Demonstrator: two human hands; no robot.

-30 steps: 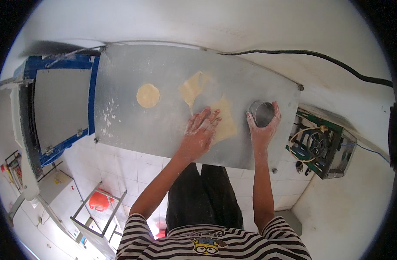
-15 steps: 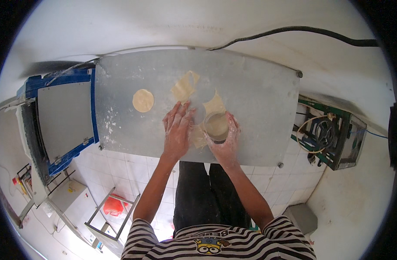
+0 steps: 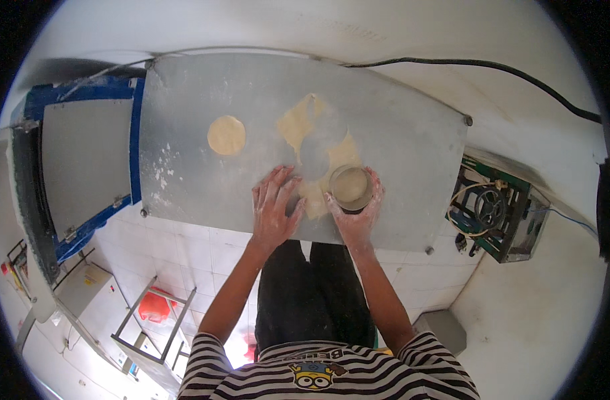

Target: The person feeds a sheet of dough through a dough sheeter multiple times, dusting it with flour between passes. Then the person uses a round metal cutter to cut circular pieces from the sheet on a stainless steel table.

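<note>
My right hand (image 3: 360, 217) curls around the side of a round metal cutter (image 3: 350, 187), which stands on a thin, pale dough sheet (image 3: 342, 152) with rounded gaps in it. Dough shows inside the ring. My left hand (image 3: 274, 212), floured and empty, is at the table's near side with its fingers spread; its thumb is beside the sheet's near left part. Beyond it lies a ragged portion of dough (image 3: 296, 125) with a small slit-like hole. Farther left, a round dough disc (image 3: 226, 135) lies flat by itself.
The grey metal table (image 3: 412, 133) has loose flour (image 3: 164, 175) at its left. A blue-framed machine (image 3: 88, 163) adjoins its left end. A green-framed machine with a wheel (image 3: 492, 207) stands right. A black cable (image 3: 465, 61) runs along the wall; a metal-framed stool (image 3: 152, 327) is below left.
My left hand has drawn back from the far portion of dough toward me, and its fingers are more spread. My right hand still grips the cutter. The whole view has shifted slightly.
</note>
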